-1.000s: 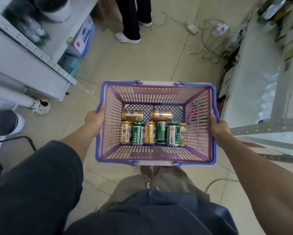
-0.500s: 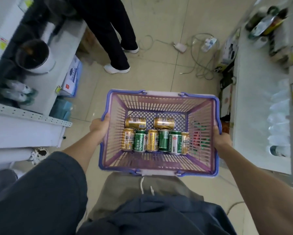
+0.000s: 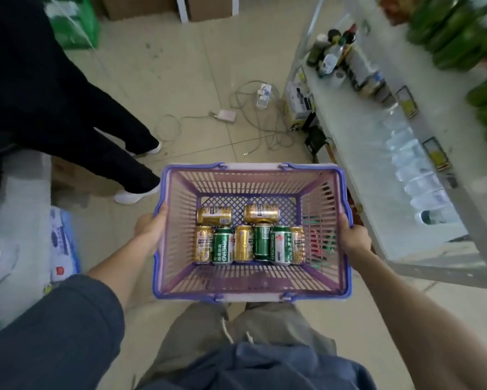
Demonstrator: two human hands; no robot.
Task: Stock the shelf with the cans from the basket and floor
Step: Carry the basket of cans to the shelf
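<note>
the left hand (image 3: 149, 228) and the right hand (image 3: 353, 237) grip the side rims of the purple basket (image 3: 253, 296) with curled fingers, eight cans (image 3: 248, 237) lie inside it, and the shelf (image 3: 377, 170) stands just right.

Both arms reach forward, bare forearms out of dark sleeves. The left hand (image 3: 149, 226) grips the basket (image 3: 250, 296) rim's left side; the right hand (image 3: 353, 237) grips its right side.
</note>
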